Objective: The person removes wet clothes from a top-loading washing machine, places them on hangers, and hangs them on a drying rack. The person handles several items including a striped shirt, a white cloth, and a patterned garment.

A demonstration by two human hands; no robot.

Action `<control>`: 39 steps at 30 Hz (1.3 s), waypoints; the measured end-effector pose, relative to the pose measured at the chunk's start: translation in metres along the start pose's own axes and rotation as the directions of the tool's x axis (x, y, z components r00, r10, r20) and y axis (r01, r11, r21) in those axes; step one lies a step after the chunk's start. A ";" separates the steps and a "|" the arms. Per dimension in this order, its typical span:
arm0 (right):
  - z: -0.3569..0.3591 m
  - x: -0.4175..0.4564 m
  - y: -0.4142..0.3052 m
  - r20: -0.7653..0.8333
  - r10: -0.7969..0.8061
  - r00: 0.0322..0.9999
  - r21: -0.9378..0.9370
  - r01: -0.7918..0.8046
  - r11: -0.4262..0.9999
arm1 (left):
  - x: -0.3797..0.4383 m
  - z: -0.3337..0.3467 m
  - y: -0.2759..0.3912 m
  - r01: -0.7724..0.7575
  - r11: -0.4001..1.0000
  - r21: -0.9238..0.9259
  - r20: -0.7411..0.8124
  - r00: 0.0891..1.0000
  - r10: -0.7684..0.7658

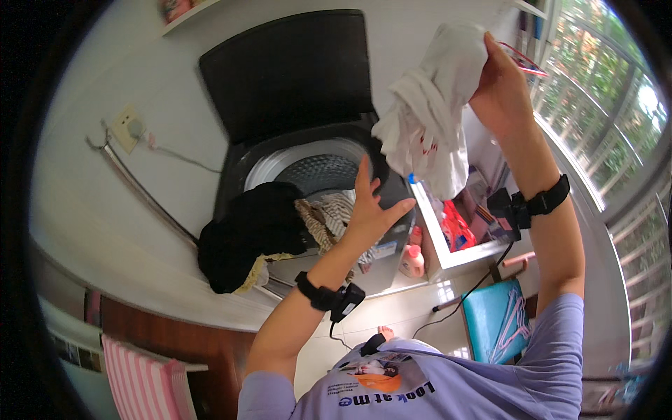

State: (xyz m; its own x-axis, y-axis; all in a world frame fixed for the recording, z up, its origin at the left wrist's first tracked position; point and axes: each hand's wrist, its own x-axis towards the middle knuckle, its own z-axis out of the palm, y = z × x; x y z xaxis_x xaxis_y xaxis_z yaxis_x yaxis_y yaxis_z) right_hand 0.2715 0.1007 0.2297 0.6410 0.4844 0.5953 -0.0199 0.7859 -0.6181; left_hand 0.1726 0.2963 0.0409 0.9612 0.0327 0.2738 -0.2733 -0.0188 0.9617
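My right hand (499, 84) is raised at the upper right, gripping a crumpled white garment (430, 105) that hangs down and shows some red marking. My left hand (370, 207) has its fingers spread, with nothing in them, in front of a top-loading washing machine (394, 226). The machine's dark lid (289, 73) stands up, and its perforated metal drum (320, 170) shows beyond my left hand. Over the machine's front left rim hangs a black garment (257, 220). Beside it lies a striped cloth (333, 210), partly hidden by my left forearm.
Right of the machine is a white-framed open cabinet (446, 257) holding a red bag (457, 228); a pink bottle (413, 261) stands beside it. Several hangers (506, 325) lie on a turquoise stool (480, 310). A metal pole (152, 194) leans against the left wall. Barred windows line the right.
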 end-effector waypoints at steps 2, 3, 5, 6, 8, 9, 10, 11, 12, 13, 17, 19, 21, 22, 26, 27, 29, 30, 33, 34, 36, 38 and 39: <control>0.048 -0.023 0.014 -0.390 -0.117 0.914 -0.247 0.019 0.969 | 0.004 0.004 -0.029 -0.124 0.986 0.113 0.055 0.991 0.119; 0.044 -0.040 0.002 -0.310 -0.063 0.949 -0.194 0.002 0.981 | 0.004 0.017 -0.034 -0.104 0.995 0.004 0.165 0.981 0.102; 0.030 -0.075 -0.022 -0.126 0.047 0.991 -0.078 -0.057 0.995 | -0.012 0.035 -0.019 0.151 0.941 -0.304 0.404 0.914 -0.016; 0.048 -0.088 -0.016 -0.416 -0.101 0.904 -0.310 -0.037 0.950 | -0.025 0.036 -0.013 0.205 0.913 -0.352 0.437 0.899 -0.033; 0.053 -0.118 -0.017 -0.588 -0.198 0.785 -0.391 -0.061 0.918 | -0.057 0.038 -0.006 0.321 0.839 -0.439 0.508 0.859 -0.064; 0.055 -0.138 -0.020 -0.665 -0.259 0.700 -0.437 -0.084 0.895 | -0.072 0.044 -0.001 0.409 0.776 -0.480 0.566 0.820 -0.081; 0.057 -0.162 -0.020 -0.610 -0.232 0.757 -0.472 -0.112 0.875 | -0.088 0.045 0.004 0.494 0.709 -0.504 0.616 0.781 -0.106; 0.046 -0.188 -0.025 -0.664 -0.224 0.714 -0.563 -0.279 0.778 | -0.101 0.049 0.007 0.576 0.634 -0.517 0.665 0.736 -0.127; 0.045 -0.213 -0.022 -0.687 -0.250 0.682 -0.711 -0.560 0.425 | -0.111 0.050 0.010 0.576 0.610 -0.544 0.700 0.712 -0.048; 0.050 -0.239 -0.017 -0.699 -0.291 0.653 -0.679 -0.734 -0.018 | -0.122 0.053 0.010 0.635 0.591 -0.497 0.728 0.676 -0.114; 0.108 -0.329 0.041 -0.569 -0.386 0.726 -0.748 -0.652 -0.124 | -0.153 0.072 0.011 0.638 0.618 -0.461 0.755 0.647 -0.105; 0.155 -0.352 0.064 -0.569 -0.391 0.724 -0.745 -0.655 -0.130 | -0.166 0.083 0.006 0.650 0.624 -0.434 0.762 0.634 -0.131; 0.193 -0.373 0.075 -0.707 -0.272 0.653 -0.645 -0.753 -0.133 | -0.185 0.096 0.005 0.684 0.607 -0.404 0.771 0.612 -0.175; 0.201 -0.385 0.081 -0.750 -0.225 0.622 -0.612 -0.782 -0.119 | -0.194 0.104 0.004 0.688 0.603 -0.405 0.756 0.623 -0.203; 0.201 -0.452 0.085 -0.851 -0.190 0.490 -0.526 -0.784 0.330 | -0.219 0.128 0.019 0.779 0.549 -0.302 0.841 0.490 -0.232; 0.202 -0.462 0.078 -0.864 -0.136 0.485 -0.482 -0.719 0.500 | -0.219 0.134 0.021 0.773 0.586 -0.241 0.824 0.482 -0.297; 0.219 -0.485 0.057 -0.890 -0.167 0.424 -0.451 -0.767 0.457 | -0.222 0.139 0.030 0.666 0.745 -0.046 0.831 0.439 -0.341; 0.228 -0.487 0.046 -0.892 -0.152 0.425 -0.435 -0.721 0.540 | -0.211 0.143 -0.006 0.536 0.844 -0.004 0.837 0.463 -0.290; 0.252 -0.519 0.006 -0.912 -0.214 0.351 -0.407 -0.693 0.595 | -0.213 0.158 0.014 0.340 0.916 0.213 0.864 0.372 -0.339; 0.258 -0.531 -0.005 -0.906 -0.239 0.350 -0.423 -0.714 0.557 | -0.217 0.164 0.010 0.326 0.924 0.200 0.855 0.403 -0.327; 0.273 -0.544 -0.025 -0.915 -0.282 0.288 -0.394 -0.783 0.481 | -0.216 0.177 0.014 0.203 0.920 0.336 0.817 0.424 -0.392; 0.286 -0.557 -0.036 -0.897 -0.316 0.309 -0.423 -0.805 0.415 | -0.218 0.186 0.011 0.045 0.876 0.481 0.777 0.441 -0.450; 0.294 -0.560 -0.040 -0.883 -0.331 0.333 -0.445 -0.819 0.363 | -0.218 0.191 0.004 -0.090 0.828 0.554 0.770 0.434 -0.468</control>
State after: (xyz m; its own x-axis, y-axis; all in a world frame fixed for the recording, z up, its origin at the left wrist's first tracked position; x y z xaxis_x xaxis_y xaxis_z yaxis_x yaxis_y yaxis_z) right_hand -0.3119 -0.0886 0.0720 0.8973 -0.4386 -0.0505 -0.1910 -0.2823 -0.9401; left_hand -0.0311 0.0980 -0.0163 0.5737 -0.7461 -0.3381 -0.2921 -0.5720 0.7665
